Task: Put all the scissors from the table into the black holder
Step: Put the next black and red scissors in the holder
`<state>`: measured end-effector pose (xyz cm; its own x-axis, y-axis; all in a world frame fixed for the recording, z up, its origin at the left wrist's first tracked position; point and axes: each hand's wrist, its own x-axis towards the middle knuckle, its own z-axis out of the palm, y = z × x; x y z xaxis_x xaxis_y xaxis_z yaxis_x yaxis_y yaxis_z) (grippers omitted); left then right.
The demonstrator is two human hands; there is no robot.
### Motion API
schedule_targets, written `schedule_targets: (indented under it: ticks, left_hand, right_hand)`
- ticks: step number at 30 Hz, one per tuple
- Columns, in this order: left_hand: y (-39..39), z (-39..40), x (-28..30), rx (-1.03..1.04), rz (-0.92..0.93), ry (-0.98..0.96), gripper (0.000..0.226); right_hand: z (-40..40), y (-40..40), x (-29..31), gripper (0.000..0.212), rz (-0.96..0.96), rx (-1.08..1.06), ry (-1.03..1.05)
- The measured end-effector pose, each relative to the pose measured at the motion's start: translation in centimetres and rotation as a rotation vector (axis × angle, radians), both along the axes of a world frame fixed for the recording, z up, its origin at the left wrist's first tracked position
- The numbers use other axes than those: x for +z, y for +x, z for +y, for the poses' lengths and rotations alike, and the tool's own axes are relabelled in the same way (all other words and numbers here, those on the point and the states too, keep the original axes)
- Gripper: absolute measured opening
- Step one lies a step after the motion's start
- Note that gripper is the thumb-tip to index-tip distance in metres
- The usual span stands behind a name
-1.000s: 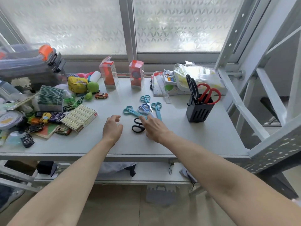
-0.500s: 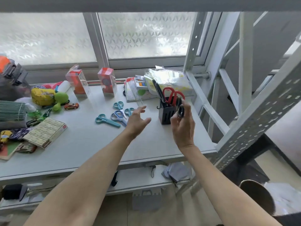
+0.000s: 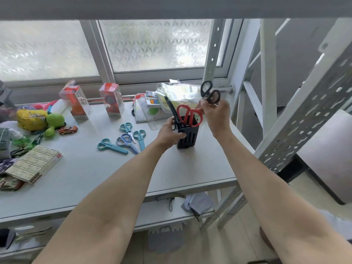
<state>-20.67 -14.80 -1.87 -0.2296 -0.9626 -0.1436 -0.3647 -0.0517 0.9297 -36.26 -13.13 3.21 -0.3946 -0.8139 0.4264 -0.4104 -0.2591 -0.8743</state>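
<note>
The black holder (image 3: 188, 137) stands on the grey table (image 3: 91, 168) towards its right end. Red-handled scissors (image 3: 187, 113) and a black pair (image 3: 172, 109) stick out of it. My left hand (image 3: 170, 135) grips the holder's left side. My right hand (image 3: 216, 116) holds small black scissors (image 3: 209, 94) by the blades, handles up, just above and right of the holder. Several small scissors lie left of the holder: teal pairs (image 3: 111, 146) (image 3: 140, 138) (image 3: 126, 128) and a blue-handled pair (image 3: 126, 141).
Clear boxes (image 3: 76, 101) (image 3: 112, 101), a stationery pack (image 3: 150, 109) and a plastic bag (image 3: 179, 94) stand along the window. Toys, a green plush (image 3: 54, 122), a toy car (image 3: 68, 129) and a flat box (image 3: 33, 163) crowd the left. A perforated metal rack (image 3: 297, 130) rises on the right.
My right hand picked up the black scissors from the table and carried them right and up above the holder. My left hand left the table and took hold of the holder.
</note>
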Motion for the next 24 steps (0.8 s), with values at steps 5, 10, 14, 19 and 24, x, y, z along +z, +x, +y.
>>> schedule_targets:
  ticks: [5, 10, 14, 19, 24]
  left_hand:
    - [0.5, 0.1, -0.3, -0.004, 0.026, -0.017, 0.068]
    - [0.9, 0.3, -0.3, -0.006, 0.054, -0.022, 0.065]
    - [1.1, 0.6, -0.1, -0.007, 0.064, -0.033, 0.062]
    - [1.7, 0.6, -0.1, -0.028, 0.058, -0.031, 0.062]
    - [2.0, 0.5, -0.1, -0.052, 0.038, -0.04, 0.062]
  right_hand:
    - [-0.1, 0.4, -0.3, 0.018, 0.109, 0.103, 0.201]
    - [-0.1, 1.1, -1.0, 0.046, 0.133, 0.205, 0.354]
    - [0.8, 2.2, -0.9, 0.06, 0.187, 0.217, 0.425]
    - [1.3, 3.3, -1.1, 0.062, 0.266, 0.119, 0.405]
    - [1.4, 4.1, -0.9, 0.06, 0.27, 0.075, 0.352]
